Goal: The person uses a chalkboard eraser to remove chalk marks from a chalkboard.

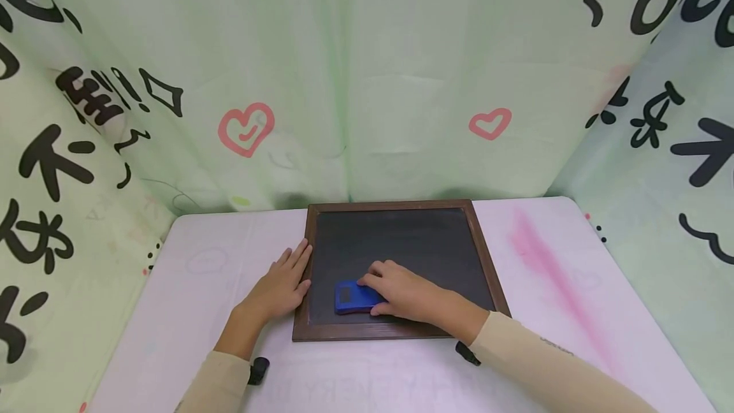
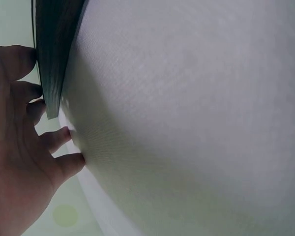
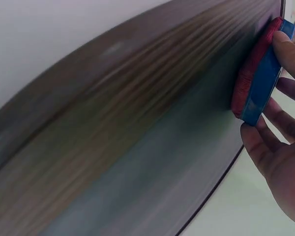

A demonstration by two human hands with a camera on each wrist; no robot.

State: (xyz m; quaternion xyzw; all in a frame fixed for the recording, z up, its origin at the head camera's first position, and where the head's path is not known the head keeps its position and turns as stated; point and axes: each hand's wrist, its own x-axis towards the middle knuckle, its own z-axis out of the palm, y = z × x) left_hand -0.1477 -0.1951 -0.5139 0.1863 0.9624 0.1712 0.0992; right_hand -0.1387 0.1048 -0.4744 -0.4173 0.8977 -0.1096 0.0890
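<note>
A small blackboard (image 1: 401,241) in a brown wooden frame lies on the table. My right hand (image 1: 404,292) grips a blue board eraser (image 1: 351,298) over the lower left part of the black surface. In the right wrist view the eraser (image 3: 260,81) shows a red felt side turned to the board, with thumb and fingers (image 3: 289,56) around its blue body. My left hand (image 1: 278,285) rests at the frame's left side, its fingers fairly straight. The left wrist view shows some fingertips of that hand (image 2: 19,142) touching the frame (image 2: 54,59) and others down on the table.
The white table (image 1: 229,260) bears a pink smear (image 1: 550,266) to the right of the board. Pale green curtains (image 1: 401,81) with black writing and red hearts surround the table on the back and sides.
</note>
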